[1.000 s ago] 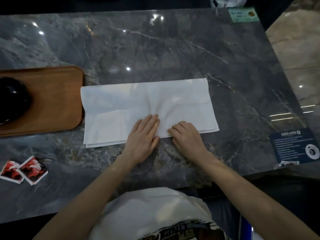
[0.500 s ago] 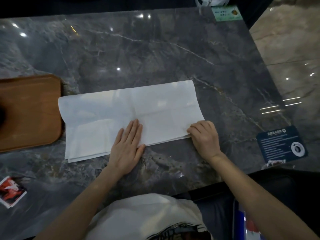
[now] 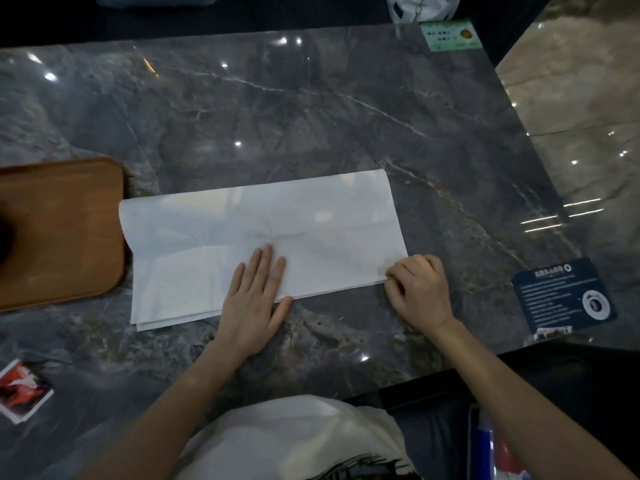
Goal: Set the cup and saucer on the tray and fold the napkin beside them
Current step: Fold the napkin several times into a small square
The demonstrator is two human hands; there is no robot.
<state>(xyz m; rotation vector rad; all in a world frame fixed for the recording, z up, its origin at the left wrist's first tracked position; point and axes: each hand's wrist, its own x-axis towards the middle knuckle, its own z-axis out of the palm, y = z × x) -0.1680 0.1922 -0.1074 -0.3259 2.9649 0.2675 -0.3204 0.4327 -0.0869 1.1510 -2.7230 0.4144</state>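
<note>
Two hands on the napkin (image 3: 263,244), which lies on the bench (image 3: 311,116) as a long white strip already folded once, just right of the tray (image 3: 69,237). Layered edges show at its near left corner.

Step in hand, as I judge it: the next fold, short end over short end.

To do it well: keep my left hand (image 3: 254,299) flat near the middle as an anchor, so the lower layers do not creep on the glossy stone. Lift both layers of the right corner together, carry them across to the left end, match corners first, then press the crease outward from the centre. The paper looks thin and soft; a quick pull could wrinkle or skew it.

Grip, left: spread wide and released, palm down, fingers (image 3: 266,261) pressing the napkin's near edge, heel of the hand on the bench. It holds nothing, only pins.

Grip, right: my right hand (image 3: 419,289) is curled at the near right corner, fingertips (image 3: 393,271) touching the edge. Whether the corner is truly pinched, I cannot tell; the knuckles hide it.

Cup and saucer: only a dark blur at the tray's left edge; cannot identify it.
</note>
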